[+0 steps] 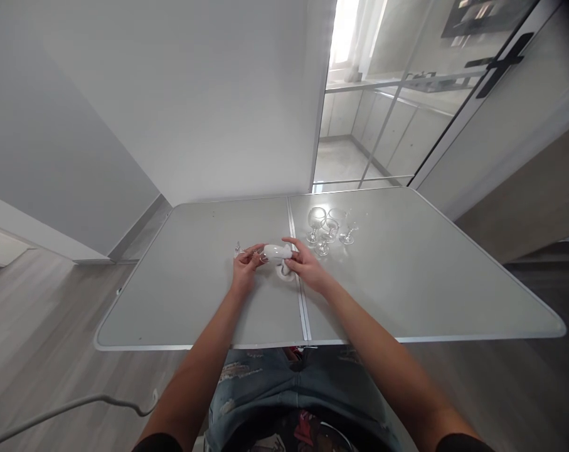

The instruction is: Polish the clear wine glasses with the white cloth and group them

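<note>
A clear stemmed glass (271, 252) lies sideways in the air above the middle of the table, its foot to the left and its bowl to the right. My left hand (244, 266) is closed around its stem. At the bowl's mouth, my right hand (307, 263) pinches a white cloth (284, 272), part of which seems to be inside the bowl while the rest hangs below. How far the right fingertips reach into the bowl is hard to see. Several similar stemmed glasses (322, 246) stand close together just beyond my right hand.
The pale folding table (420, 282) has a metal seam down its middle and a raised metal edge. A white wall (228, 125) rises behind it, with a glass door (382, 125) at the right rear. A grey cable (86, 399) hangs at the lower left.
</note>
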Motion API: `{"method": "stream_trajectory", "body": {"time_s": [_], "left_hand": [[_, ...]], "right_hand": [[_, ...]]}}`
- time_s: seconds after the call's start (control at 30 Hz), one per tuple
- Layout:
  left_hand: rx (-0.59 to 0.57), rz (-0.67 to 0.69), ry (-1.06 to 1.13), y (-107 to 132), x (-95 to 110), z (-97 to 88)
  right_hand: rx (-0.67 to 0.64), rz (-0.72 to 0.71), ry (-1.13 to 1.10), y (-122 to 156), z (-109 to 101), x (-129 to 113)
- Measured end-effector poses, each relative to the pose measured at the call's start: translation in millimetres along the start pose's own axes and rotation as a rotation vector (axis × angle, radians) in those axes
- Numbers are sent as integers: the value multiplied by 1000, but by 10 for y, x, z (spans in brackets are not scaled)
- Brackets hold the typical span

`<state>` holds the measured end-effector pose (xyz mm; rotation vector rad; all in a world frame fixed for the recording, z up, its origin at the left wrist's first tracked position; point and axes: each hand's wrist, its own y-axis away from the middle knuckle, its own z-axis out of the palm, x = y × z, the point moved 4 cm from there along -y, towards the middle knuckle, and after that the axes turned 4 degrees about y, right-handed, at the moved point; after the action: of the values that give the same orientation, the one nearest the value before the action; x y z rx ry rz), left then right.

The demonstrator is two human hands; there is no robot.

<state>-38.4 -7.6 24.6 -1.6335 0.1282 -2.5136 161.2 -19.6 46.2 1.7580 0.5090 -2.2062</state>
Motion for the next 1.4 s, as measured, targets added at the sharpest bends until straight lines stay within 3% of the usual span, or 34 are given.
{"method": "stream_trajectory", "body": {"time_s": [0.23, 0.3, 0.4, 0.57, 0.7, 0.83, 1.03, 1.17, 1.4], "left_hand": [[26, -58, -1, 1, -19, -28], [34, -73, -8, 1, -33, -28], [35, -59, -38, -4, -49, -27], [48, -20, -85, -8, -32, -34], [57, 0, -77, -17, -14, -49], [-8, -7, -22, -25, -25, -26], [-53, 4, 16, -31, -21, -8], [-39, 19, 41, -39, -17, -19], [-18, 7, 64, -34, 7, -13]], "right_hand": [[-32, -512, 902, 11, 137, 18], [-18, -567, 1034, 4, 147, 23], [-23, -538, 1104, 5, 152, 18], [-53, -384, 863, 7, 171, 42], [-19, -128, 317, -48, 153, 137], [24, 122, -147, -66, 89, 206], [69, 250, -280, -47, 48, 229], [47, 21, -50, -55, 96, 178], [49, -549, 1049, -3, 165, 56]]}}
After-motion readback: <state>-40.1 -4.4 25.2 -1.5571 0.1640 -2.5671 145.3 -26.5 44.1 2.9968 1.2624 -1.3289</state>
